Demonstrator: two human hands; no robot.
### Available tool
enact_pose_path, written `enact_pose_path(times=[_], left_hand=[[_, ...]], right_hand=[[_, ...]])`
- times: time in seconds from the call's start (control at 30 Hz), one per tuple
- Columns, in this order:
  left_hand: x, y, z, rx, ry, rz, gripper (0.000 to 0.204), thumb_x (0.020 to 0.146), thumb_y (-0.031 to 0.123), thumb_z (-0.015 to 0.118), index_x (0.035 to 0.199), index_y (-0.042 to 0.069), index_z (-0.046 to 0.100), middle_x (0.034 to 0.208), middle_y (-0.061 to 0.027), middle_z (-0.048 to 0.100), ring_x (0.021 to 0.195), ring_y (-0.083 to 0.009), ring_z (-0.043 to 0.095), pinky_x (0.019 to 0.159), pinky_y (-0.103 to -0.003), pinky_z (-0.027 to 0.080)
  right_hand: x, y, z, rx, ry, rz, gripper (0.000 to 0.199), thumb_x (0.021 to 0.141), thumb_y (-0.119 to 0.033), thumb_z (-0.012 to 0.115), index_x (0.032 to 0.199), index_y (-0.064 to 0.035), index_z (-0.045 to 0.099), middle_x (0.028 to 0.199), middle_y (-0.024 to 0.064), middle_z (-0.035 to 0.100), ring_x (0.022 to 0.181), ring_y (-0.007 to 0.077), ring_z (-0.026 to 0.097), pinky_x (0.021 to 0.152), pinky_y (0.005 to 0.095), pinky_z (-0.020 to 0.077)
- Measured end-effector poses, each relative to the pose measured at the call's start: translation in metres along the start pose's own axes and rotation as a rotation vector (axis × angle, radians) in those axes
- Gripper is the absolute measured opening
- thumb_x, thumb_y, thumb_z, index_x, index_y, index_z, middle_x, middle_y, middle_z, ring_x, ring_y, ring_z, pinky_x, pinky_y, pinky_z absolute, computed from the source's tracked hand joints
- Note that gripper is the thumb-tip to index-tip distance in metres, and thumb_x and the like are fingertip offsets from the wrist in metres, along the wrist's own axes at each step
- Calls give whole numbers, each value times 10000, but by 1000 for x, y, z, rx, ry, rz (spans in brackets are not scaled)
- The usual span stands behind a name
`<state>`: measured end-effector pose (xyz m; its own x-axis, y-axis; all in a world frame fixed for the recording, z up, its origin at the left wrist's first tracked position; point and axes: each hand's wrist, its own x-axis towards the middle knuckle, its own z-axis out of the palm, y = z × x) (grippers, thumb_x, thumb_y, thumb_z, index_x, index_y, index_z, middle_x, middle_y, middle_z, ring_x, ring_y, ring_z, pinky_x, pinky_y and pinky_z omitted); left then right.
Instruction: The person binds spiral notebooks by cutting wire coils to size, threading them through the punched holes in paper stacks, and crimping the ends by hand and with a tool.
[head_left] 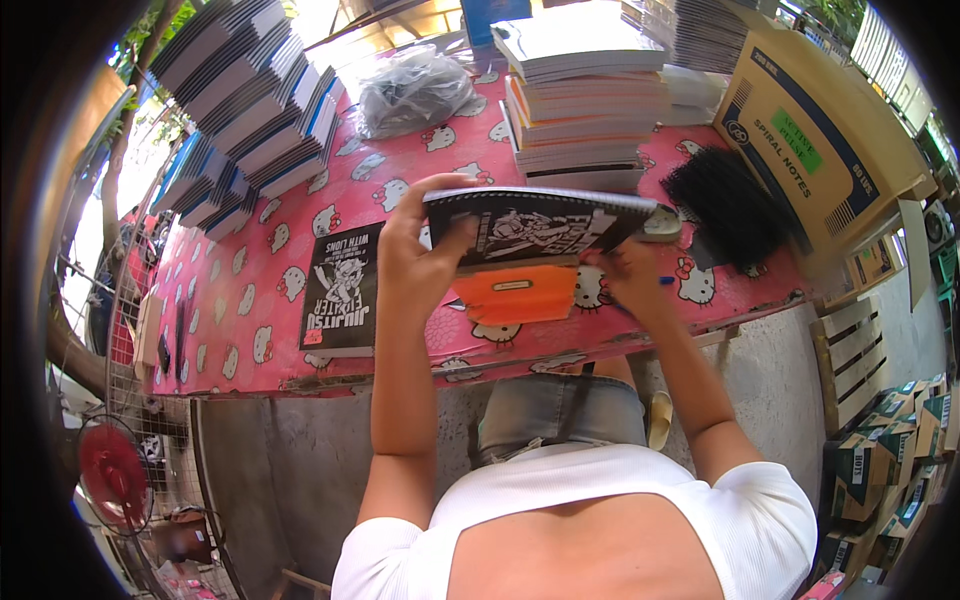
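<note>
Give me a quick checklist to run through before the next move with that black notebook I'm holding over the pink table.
1. Left hand grips the black notebook at its left end: ok.
2. Right hand is on the notebook's right lower edge: ok, though its fingers are partly hidden.
3. Spiral coil seated along the notebook's top edge: cannot tell, too small.
4. Orange block lies on the table right under the notebook: ok.
5. Pile of black coils lies to the right of the right hand: ok.
6. Second black notebook lies flat to the left, apart from the hands: ok.
</note>
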<state>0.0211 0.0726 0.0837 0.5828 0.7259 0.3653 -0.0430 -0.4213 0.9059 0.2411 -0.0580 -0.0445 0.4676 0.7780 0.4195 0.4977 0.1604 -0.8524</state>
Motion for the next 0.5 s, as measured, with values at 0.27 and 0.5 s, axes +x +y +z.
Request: enact_pose_path(times=[0.27, 0.5], left_hand=[[-27, -9, 66, 985, -105, 415, 701, 826, 215, 652, 1424, 62, 320, 1412, -183, 369, 1318, -333, 333, 1100, -529, 170], [-19, -28, 75, 766, -182, 407, 416, 881, 190, 602, 1269, 73, 510, 1148, -142, 610, 1070, -296, 564, 1062, -506, 258]], right_hand=[[-21, 7, -19, -410, -298, -186, 423, 723, -131, 742, 1108, -39, 596, 1012, 142, 647, 935, 329, 619, 773, 424, 482], [96, 46, -155, -1376, -10, 263, 1174, 566, -518, 826, 1478, -148, 187, 1520, 188, 176, 1409, 380, 153, 1036, 695, 183]])
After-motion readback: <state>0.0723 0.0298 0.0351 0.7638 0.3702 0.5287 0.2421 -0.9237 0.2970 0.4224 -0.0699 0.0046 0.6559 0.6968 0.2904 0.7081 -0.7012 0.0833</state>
